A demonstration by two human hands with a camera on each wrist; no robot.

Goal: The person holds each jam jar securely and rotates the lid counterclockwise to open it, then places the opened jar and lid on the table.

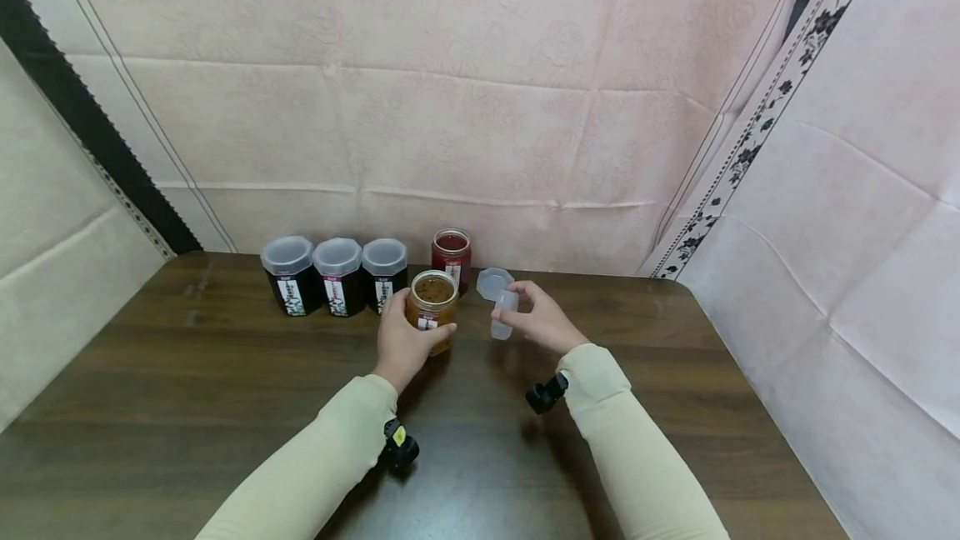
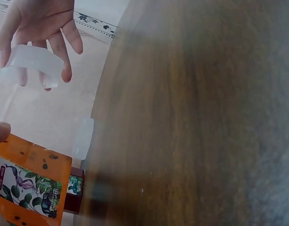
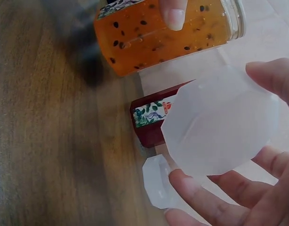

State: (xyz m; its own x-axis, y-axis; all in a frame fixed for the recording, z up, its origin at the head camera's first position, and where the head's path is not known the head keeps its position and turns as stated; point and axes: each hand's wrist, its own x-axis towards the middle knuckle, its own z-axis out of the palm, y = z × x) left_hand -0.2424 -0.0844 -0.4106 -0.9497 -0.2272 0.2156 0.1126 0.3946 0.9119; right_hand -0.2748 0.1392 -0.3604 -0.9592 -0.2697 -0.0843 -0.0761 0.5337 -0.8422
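Note:
My left hand (image 1: 400,343) grips a glass jar of orange jam with dark seeds (image 3: 163,35), its thumb and fingers around the sides. The jar's mouth is uncovered, and a printed label shows on its side in the left wrist view. To the right, my right hand (image 1: 546,323) pinches a translucent, many-sided plastic lid (image 3: 220,122) between thumb and fingers, tilted up on edge and apart from the jar. Behind the orange jar stands a dark red jar (image 1: 452,248), also without a lid. Another translucent lid (image 1: 493,282) lies on the table beside it.
Three dark jars with translucent lids, the nearest being a black jar (image 1: 385,277), stand in a row left of the orange jar. A pale cloth wall (image 1: 465,132) rises behind the brown wooden table (image 1: 187,407), with another cloth panel (image 1: 847,273) on the right.

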